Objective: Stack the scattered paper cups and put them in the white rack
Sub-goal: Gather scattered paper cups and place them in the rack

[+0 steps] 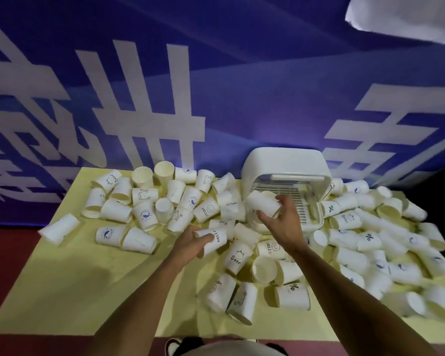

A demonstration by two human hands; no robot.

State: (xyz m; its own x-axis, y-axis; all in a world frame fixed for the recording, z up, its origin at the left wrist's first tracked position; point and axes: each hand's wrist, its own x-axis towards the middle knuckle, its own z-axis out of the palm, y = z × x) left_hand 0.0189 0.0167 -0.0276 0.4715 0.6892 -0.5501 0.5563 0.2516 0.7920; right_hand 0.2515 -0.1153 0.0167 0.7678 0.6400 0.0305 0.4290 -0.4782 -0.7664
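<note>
Bare left grip (190, 244), fingers curled round a paper cup printed HELLO (215, 239), tipped on its side just above a yellow worktop (62, 291). Up and to the right of it, right grip (284, 222) clasping a plain white cup (262, 205), held sideways and raised. Just beyond the right grip, a white rack (285, 163), slatted inside facing the viewer. Scattered cups lying all over the worktop: a loose cluster (144, 201) left of both grips, a denser heap (370, 240) right of the right grip, and more below and between the two.
</note>
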